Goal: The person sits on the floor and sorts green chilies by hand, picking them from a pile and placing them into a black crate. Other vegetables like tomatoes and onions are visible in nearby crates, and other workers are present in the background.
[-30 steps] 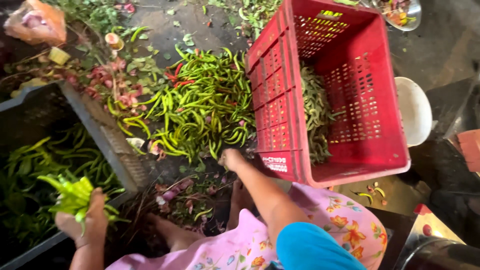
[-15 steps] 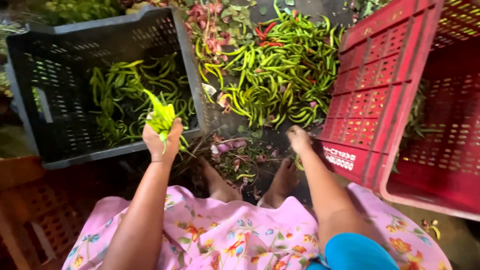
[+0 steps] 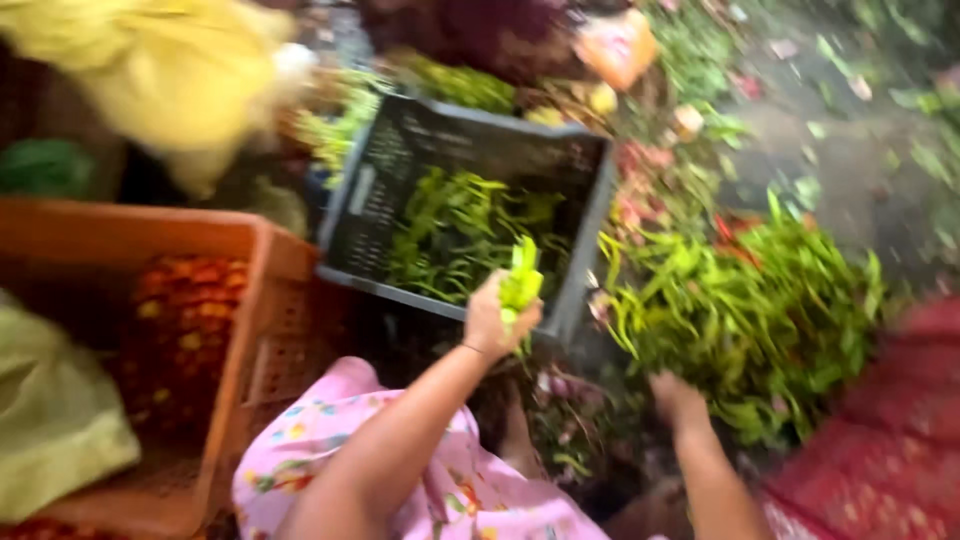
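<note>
Left hand (image 3: 495,322) w/ gripped chillies (image 3: 521,280) shifted over chilli-filled grey crate (image 3: 583,215); right hand (image 3: 678,398) grip unclear.

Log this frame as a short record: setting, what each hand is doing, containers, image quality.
setting: ground strewn with vegetable scraps
left hand: closed on a bunch of green chillies, held by the near edge of the dark crate
right hand: down at the chilli pile; grip unclear
dark crate contents: green chillies
orange crate: to the left, orange-red produce inside
red crate: lower right, partly seen
image quality: motion blur
</note>
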